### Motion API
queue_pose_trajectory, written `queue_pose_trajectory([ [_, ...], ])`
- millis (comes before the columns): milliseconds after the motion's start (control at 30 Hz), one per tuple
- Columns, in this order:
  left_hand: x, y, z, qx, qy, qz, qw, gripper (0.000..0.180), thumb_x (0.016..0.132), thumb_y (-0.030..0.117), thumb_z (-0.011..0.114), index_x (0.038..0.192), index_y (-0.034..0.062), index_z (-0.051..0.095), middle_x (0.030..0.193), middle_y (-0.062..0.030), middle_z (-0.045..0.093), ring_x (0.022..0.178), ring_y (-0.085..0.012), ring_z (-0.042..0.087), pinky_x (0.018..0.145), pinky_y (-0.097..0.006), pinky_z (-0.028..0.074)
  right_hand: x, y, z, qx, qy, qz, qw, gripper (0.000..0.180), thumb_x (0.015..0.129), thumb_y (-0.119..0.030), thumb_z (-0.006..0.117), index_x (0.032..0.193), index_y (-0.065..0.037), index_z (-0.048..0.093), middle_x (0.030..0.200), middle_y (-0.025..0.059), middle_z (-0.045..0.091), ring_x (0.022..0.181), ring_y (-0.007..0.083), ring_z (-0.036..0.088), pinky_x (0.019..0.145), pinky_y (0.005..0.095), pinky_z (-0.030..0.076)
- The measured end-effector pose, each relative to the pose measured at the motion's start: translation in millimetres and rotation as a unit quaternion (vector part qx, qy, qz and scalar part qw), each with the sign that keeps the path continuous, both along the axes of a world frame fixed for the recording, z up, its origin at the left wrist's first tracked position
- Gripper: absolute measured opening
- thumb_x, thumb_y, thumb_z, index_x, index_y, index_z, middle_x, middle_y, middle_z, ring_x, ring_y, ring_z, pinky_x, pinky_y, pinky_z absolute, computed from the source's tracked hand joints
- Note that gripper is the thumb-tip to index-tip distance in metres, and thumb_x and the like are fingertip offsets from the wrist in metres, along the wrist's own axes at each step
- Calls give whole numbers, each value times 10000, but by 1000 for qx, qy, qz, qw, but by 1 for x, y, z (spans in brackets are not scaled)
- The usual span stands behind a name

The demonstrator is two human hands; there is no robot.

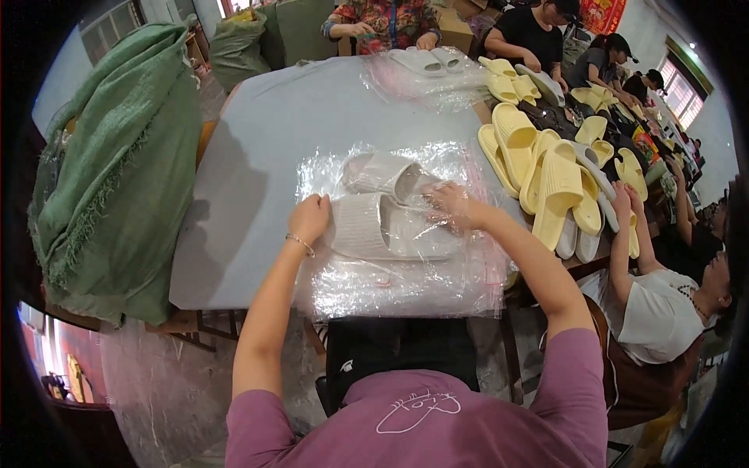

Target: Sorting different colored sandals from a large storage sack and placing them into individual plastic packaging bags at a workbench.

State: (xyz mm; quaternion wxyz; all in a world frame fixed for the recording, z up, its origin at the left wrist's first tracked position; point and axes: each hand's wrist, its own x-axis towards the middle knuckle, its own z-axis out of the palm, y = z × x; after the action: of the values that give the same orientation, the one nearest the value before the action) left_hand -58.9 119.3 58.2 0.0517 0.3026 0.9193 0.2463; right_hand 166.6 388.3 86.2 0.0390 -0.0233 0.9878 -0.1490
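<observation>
A pair of pale grey slippers lies side by side before me, toes to the left: the nearer slipper (355,226) and the farther slipper (374,170). Clear film of a plastic bag (452,248) covers at least their heel ends. Beneath them is a stack of clear plastic bags (367,292). My left hand (310,217) is closed at the toe side, pinching the bag's left edge. With fingers spread, my right hand (451,206) rests on the film over the heel ends.
Yellow and grey slippers (558,183) are piled along the table's right side. A green woven sack (117,171) stands left of the grey tabletop (242,226). Across the table, a person (382,27) works beside bagged slippers (425,62); another person (663,312) sits at right.
</observation>
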Motion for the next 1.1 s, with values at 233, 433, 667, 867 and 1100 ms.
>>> queue_pose_trajectory([
  [233,-7,-23,-5,170,-81,9,982,307,884,254,488,825,-20,612,709,-177,622,651,-305,604,616,-410,457,-52,-67,-13,-11,196,-4,981,356,810,-228,578,1100,-22,584,1164,182,565,1152,354,465,984,456,352],
  [433,-6,-38,0,241,-92,27,966,326,912,229,452,778,-40,579,662,-150,581,619,-247,547,609,-376,428,-17,-60,36,-67,176,14,982,186,817,-160,539,931,-20,586,1003,165,584,960,348,551,838,448,445],
  [667,-17,-81,-11,204,-18,136,969,331,930,244,445,802,-40,557,720,-179,592,649,-284,556,630,-388,429,99,-18,98,62,44,-141,987,188,786,-112,600,949,-19,583,987,165,578,979,352,539,862,429,436],
  [867,32,-80,7,153,-45,97,982,295,925,238,474,1004,-36,552,884,-204,612,835,-339,600,728,-425,451,146,0,161,41,329,-308,892,220,794,-25,539,1005,17,581,972,151,613,929,328,587,836,384,456],
  [1100,92,-73,27,25,109,-273,956,586,811,286,616,1307,23,449,1376,-173,430,1273,-359,387,1064,-422,301,25,-147,127,-135,234,-187,945,236,769,-82,544,966,14,630,947,198,616,893,348,596,791,392,483],
])
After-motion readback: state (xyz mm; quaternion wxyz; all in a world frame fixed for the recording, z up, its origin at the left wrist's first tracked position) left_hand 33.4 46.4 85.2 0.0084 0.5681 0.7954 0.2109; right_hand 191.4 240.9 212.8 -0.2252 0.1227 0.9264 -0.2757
